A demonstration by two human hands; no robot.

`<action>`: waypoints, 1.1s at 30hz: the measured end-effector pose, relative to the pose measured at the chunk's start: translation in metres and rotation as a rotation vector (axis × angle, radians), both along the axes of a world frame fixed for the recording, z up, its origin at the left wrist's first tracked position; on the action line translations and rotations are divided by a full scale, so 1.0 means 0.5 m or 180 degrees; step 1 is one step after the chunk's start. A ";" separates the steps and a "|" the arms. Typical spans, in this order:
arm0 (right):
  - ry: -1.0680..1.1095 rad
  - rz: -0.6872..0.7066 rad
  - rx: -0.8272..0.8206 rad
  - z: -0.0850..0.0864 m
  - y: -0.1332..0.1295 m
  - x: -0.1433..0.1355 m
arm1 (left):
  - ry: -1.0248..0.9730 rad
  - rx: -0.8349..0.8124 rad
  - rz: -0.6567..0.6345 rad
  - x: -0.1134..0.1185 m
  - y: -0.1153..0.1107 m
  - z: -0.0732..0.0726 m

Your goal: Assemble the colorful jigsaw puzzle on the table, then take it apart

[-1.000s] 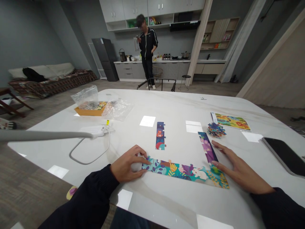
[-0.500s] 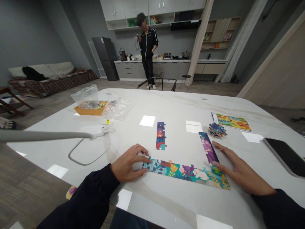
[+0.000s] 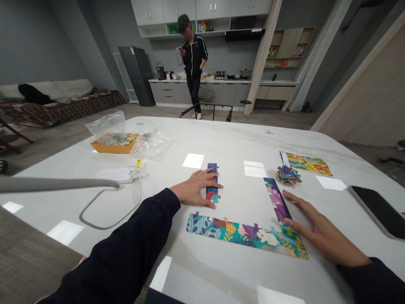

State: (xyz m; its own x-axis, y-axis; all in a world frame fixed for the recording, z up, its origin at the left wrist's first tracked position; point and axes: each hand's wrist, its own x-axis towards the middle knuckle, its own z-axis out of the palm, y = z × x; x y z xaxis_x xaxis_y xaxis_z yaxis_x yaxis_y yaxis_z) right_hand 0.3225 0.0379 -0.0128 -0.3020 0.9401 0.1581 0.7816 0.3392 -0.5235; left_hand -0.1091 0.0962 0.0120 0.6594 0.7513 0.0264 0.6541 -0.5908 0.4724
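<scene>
My left hand (image 3: 199, 186) lies spread over a short joined strip of jigsaw puzzle pieces (image 3: 213, 198), its fingers across the strip and hiding its middle. Nearer to me runs a longer joined puzzle strip (image 3: 234, 232) with leaves, a yellow flower and a white rabbit. From its right end a purple side strip (image 3: 276, 198) reaches away from me, so the two form an L. Beside that side strip rests my right hand (image 3: 311, 221), fingers apart, its thumb and fingertips at the outer edge. Farther back on the right is a stack of loose puzzle pieces (image 3: 288, 175).
A colourful picture sheet (image 3: 308, 163) lies behind the stack, and a dark-screened device (image 3: 379, 211) is at the right. On the left are an orange box (image 3: 114, 147) with clear plastic bags and a white power strip (image 3: 117, 174) with a cable. A person (image 3: 193, 63) stands beyond the table.
My left hand has left the left end of the long strip and moved up and right onto the short strip. My right hand stays by the side strip. The view has shifted slightly.
</scene>
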 end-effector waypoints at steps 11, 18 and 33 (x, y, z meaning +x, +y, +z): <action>0.0303 -0.0334 -0.0030 0.024 -0.002 -0.003 | -0.0103 -0.0110 -0.0202 -0.094 -0.013 0.012; 0.0712 0.0141 0.0332 0.124 -0.017 -0.228 | -0.0284 0.0030 -0.0344 -0.109 -0.034 0.024; 0.0298 0.0612 0.0102 0.018 0.025 -0.472 | -0.0695 -0.0024 -0.0186 -0.098 -0.073 0.020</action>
State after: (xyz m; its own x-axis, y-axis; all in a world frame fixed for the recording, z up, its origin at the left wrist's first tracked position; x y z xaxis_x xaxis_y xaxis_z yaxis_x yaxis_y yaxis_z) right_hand 0.0866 0.0504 -0.0038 -0.4579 0.8606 0.2227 0.6494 0.4949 -0.5773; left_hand -0.1580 0.0599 0.0219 0.6812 0.7126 0.1679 0.5005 -0.6207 0.6035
